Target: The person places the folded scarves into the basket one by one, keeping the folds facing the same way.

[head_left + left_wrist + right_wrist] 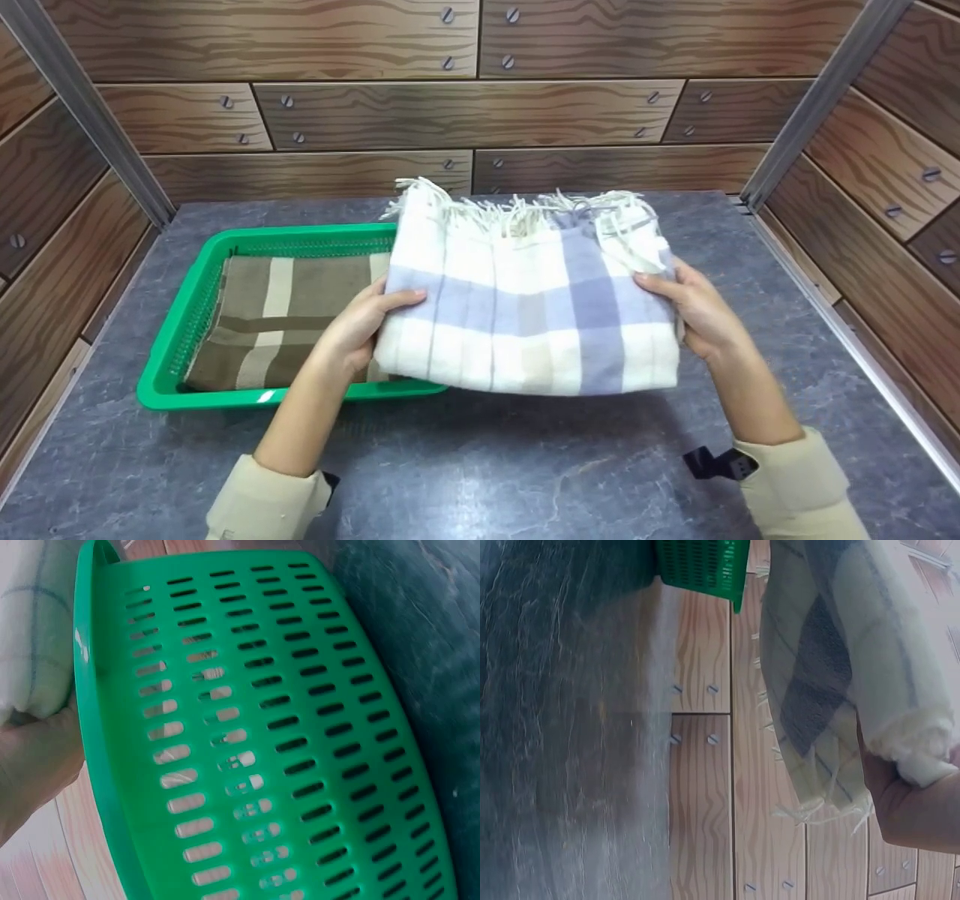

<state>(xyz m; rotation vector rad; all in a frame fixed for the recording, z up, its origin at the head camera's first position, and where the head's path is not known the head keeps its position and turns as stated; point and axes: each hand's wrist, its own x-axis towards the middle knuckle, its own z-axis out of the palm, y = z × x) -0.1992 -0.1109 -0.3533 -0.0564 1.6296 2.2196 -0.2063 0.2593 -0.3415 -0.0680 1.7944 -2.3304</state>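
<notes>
A folded scarf [525, 307] in white, lavender and beige plaid, fringed along its far edge, is held up above the table between both hands. My left hand [364, 322] grips its left side, thumb on top and fingers hidden beneath. At the right side my right hand [701, 311] grips it the same way. In the right wrist view the scarf [889, 637] hangs in folds clear of the table, with the right hand [911, 802] at its rolled edge. Part of the left hand [37, 765] shows beyond the basket wall in the left wrist view.
To the left a green plastic basket [154, 375] stands on the dark marbled table [525, 480]. Inside lies a folded brown plaid cloth [247, 300], partly covered by the left hand and scarf. Wood-patterned panels [465, 112] enclose the back and sides.
</notes>
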